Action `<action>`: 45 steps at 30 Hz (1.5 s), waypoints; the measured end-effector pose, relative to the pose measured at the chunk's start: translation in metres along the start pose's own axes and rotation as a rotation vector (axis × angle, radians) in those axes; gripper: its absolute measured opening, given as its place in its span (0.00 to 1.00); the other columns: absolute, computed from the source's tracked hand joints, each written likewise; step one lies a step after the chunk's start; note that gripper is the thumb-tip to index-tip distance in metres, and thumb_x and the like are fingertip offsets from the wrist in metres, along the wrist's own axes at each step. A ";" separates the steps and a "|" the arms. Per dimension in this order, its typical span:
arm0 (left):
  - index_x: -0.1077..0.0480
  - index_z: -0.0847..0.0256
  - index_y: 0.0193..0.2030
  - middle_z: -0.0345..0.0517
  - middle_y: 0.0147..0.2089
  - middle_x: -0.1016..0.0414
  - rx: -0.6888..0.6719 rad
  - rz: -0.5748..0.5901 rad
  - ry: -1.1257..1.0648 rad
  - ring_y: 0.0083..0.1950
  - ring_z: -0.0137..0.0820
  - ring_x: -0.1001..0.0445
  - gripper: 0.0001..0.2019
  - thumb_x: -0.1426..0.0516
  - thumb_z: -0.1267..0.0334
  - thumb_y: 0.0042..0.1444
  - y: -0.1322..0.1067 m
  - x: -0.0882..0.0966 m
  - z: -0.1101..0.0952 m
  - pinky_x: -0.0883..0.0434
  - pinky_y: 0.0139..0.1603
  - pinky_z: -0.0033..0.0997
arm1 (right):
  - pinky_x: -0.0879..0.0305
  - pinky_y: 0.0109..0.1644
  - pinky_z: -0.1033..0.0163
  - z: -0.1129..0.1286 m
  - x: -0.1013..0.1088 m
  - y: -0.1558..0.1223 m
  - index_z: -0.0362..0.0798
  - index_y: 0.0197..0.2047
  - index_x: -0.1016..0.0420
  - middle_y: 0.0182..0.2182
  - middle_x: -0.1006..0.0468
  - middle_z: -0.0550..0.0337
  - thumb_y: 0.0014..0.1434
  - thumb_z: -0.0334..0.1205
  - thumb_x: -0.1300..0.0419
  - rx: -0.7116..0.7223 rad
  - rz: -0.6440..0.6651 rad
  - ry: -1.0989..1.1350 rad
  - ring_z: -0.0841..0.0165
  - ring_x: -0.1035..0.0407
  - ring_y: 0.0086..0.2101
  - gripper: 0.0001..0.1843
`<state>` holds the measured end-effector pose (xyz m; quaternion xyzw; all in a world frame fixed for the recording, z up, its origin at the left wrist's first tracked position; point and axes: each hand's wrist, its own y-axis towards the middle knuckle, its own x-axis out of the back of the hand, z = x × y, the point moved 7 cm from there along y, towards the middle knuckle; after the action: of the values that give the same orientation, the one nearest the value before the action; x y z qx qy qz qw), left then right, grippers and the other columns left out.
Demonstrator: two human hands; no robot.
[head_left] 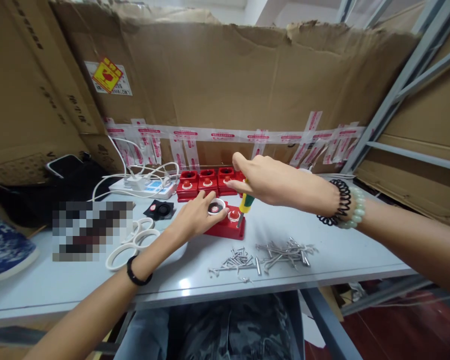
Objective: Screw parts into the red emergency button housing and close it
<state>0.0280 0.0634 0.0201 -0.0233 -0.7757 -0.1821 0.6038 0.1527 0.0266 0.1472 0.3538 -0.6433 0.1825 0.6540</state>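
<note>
My right hand (270,181) is closed round a screwdriver with a yellow and green handle (246,201), held upright with its tip down on a red box-shaped part (228,227) on the table. My left hand (198,214) rests on the left side of that red part, fingers pressed around a white ring with a dark centre (216,206). A second white ring with a red button (234,215) sits on the part beside the screwdriver tip.
A row of red push-button units (206,184) stands behind. Piles of screws and metal pins (264,255) lie at the front. White rings (135,241), a black part (160,209) and a power strip with white cables (144,187) lie left. Cardboard walls the back; a metal rack (390,105) stands right.
</note>
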 end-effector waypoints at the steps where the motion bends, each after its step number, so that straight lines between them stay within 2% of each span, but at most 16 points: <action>1: 0.37 0.58 0.43 0.49 0.40 0.35 -0.001 -0.003 0.002 0.40 0.46 0.26 0.24 0.56 0.39 0.58 0.000 0.000 0.000 0.33 0.38 0.39 | 0.49 0.28 0.61 0.000 0.000 0.001 0.45 0.44 0.41 0.28 0.31 0.57 0.61 0.41 0.50 0.007 -0.013 0.013 0.69 0.42 0.24 0.10; 4: 0.37 0.58 0.42 0.48 0.40 0.35 0.000 -0.007 0.000 0.39 0.46 0.26 0.24 0.56 0.38 0.58 -0.001 0.000 0.000 0.33 0.36 0.38 | 0.46 0.31 0.61 0.005 0.002 0.002 0.47 0.43 0.41 0.31 0.31 0.58 0.54 0.32 0.46 0.111 -0.014 0.113 0.68 0.40 0.28 0.13; 8: 0.36 0.58 0.43 0.49 0.40 0.35 0.019 0.004 -0.001 0.38 0.46 0.26 0.25 0.56 0.38 0.58 -0.001 0.001 0.001 0.34 0.35 0.38 | 0.43 0.36 0.62 0.013 0.002 0.001 0.48 0.37 0.40 0.36 0.31 0.57 0.49 0.30 0.43 0.201 0.026 0.183 0.68 0.39 0.34 0.12; 13: 0.36 0.58 0.45 0.49 0.41 0.35 0.021 0.011 -0.018 0.39 0.46 0.26 0.25 0.56 0.39 0.58 -0.001 0.002 0.000 0.34 0.36 0.38 | 0.46 0.34 0.60 0.005 -0.002 0.004 0.47 0.37 0.39 0.31 0.31 0.57 0.60 0.38 0.48 0.113 -0.066 0.109 0.68 0.41 0.30 0.04; 15: 0.36 0.58 0.44 0.49 0.40 0.35 0.019 0.010 -0.010 0.38 0.46 0.26 0.25 0.56 0.38 0.58 -0.001 0.002 0.000 0.33 0.36 0.38 | 0.46 0.34 0.61 0.005 -0.001 0.004 0.47 0.38 0.39 0.32 0.30 0.57 0.58 0.35 0.49 0.135 -0.076 0.154 0.68 0.40 0.30 0.04; 17: 0.36 0.58 0.43 0.49 0.40 0.35 0.017 0.005 -0.006 0.38 0.46 0.26 0.24 0.55 0.38 0.58 -0.001 0.002 0.000 0.33 0.35 0.39 | 0.44 0.35 0.62 0.010 0.001 0.003 0.48 0.38 0.39 0.35 0.30 0.57 0.53 0.32 0.45 0.192 -0.043 0.231 0.68 0.39 0.33 0.08; 19: 0.36 0.58 0.43 0.48 0.40 0.34 0.012 0.001 -0.016 0.38 0.46 0.26 0.24 0.55 0.39 0.58 -0.001 0.002 0.000 0.33 0.36 0.39 | 0.43 0.35 0.63 0.012 0.001 0.002 0.48 0.36 0.38 0.36 0.30 0.57 0.50 0.33 0.43 0.204 0.001 0.268 0.67 0.38 0.34 0.09; 22: 0.36 0.58 0.44 0.49 0.40 0.34 0.010 -0.003 -0.027 0.39 0.46 0.26 0.23 0.54 0.39 0.58 -0.001 0.002 0.000 0.32 0.36 0.38 | 0.44 0.36 0.62 0.007 0.000 0.003 0.48 0.34 0.38 0.33 0.29 0.57 0.54 0.37 0.44 0.129 -0.022 0.223 0.67 0.38 0.33 0.05; 24: 0.36 0.58 0.44 0.49 0.40 0.34 0.010 -0.005 -0.020 0.40 0.46 0.26 0.24 0.55 0.39 0.58 -0.001 0.002 0.000 0.32 0.36 0.38 | 0.43 0.37 0.61 0.004 0.000 0.004 0.47 0.36 0.38 0.34 0.29 0.56 0.56 0.36 0.47 0.100 -0.066 0.204 0.67 0.38 0.33 0.03; 28: 0.37 0.58 0.44 0.49 0.40 0.34 0.009 0.002 -0.002 0.39 0.47 0.25 0.24 0.55 0.39 0.59 -0.001 0.001 0.001 0.32 0.36 0.39 | 0.43 0.35 0.63 0.007 -0.002 0.002 0.48 0.42 0.40 0.39 0.29 0.56 0.52 0.36 0.42 0.145 -0.016 0.262 0.67 0.38 0.35 0.14; 30: 0.36 0.59 0.45 0.50 0.41 0.34 0.012 0.012 -0.003 0.40 0.48 0.25 0.24 0.55 0.39 0.58 -0.001 0.001 0.001 0.32 0.37 0.40 | 0.45 0.32 0.63 0.009 -0.003 0.001 0.48 0.43 0.40 0.35 0.29 0.57 0.52 0.40 0.41 0.141 0.024 0.236 0.68 0.39 0.31 0.16; 33: 0.36 0.59 0.46 0.51 0.43 0.34 0.023 0.017 -0.007 0.41 0.48 0.26 0.24 0.55 0.40 0.59 -0.001 0.001 0.001 0.32 0.39 0.41 | 0.49 0.30 0.62 0.003 -0.002 0.002 0.47 0.40 0.38 0.29 0.31 0.59 0.59 0.46 0.46 0.048 -0.015 0.131 0.69 0.42 0.27 0.11; 36: 0.36 0.58 0.45 0.50 0.42 0.34 0.026 0.010 -0.011 0.41 0.47 0.26 0.24 0.56 0.39 0.59 -0.001 0.002 0.001 0.32 0.38 0.40 | 0.49 0.29 0.62 0.001 0.000 0.002 0.47 0.41 0.38 0.29 0.30 0.59 0.59 0.40 0.48 0.024 -0.033 0.148 0.69 0.42 0.26 0.08; 38: 0.36 0.58 0.44 0.50 0.41 0.34 0.022 0.005 -0.018 0.40 0.47 0.26 0.24 0.55 0.39 0.58 -0.001 0.003 0.000 0.32 0.37 0.39 | 0.48 0.29 0.63 0.004 0.000 0.001 0.48 0.42 0.39 0.32 0.29 0.60 0.55 0.37 0.46 0.072 0.003 0.216 0.70 0.40 0.27 0.11; 41: 0.36 0.58 0.44 0.49 0.41 0.34 0.023 0.004 -0.017 0.39 0.47 0.26 0.24 0.55 0.39 0.58 -0.001 0.002 0.001 0.33 0.36 0.39 | 0.49 0.30 0.63 0.004 0.001 0.000 0.48 0.39 0.37 0.31 0.29 0.59 0.53 0.38 0.44 0.079 0.009 0.184 0.69 0.40 0.28 0.10; 45: 0.36 0.58 0.45 0.50 0.41 0.34 0.036 0.002 -0.008 0.39 0.46 0.26 0.24 0.55 0.39 0.58 0.000 0.002 0.001 0.33 0.36 0.39 | 0.49 0.30 0.62 0.000 0.003 0.001 0.47 0.36 0.36 0.29 0.29 0.58 0.57 0.39 0.48 0.035 -0.059 0.129 0.69 0.41 0.28 0.05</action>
<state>0.0262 0.0631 0.0213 -0.0141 -0.7811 -0.1676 0.6013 0.1528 0.0264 0.1503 0.3715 -0.5858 0.1970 0.6928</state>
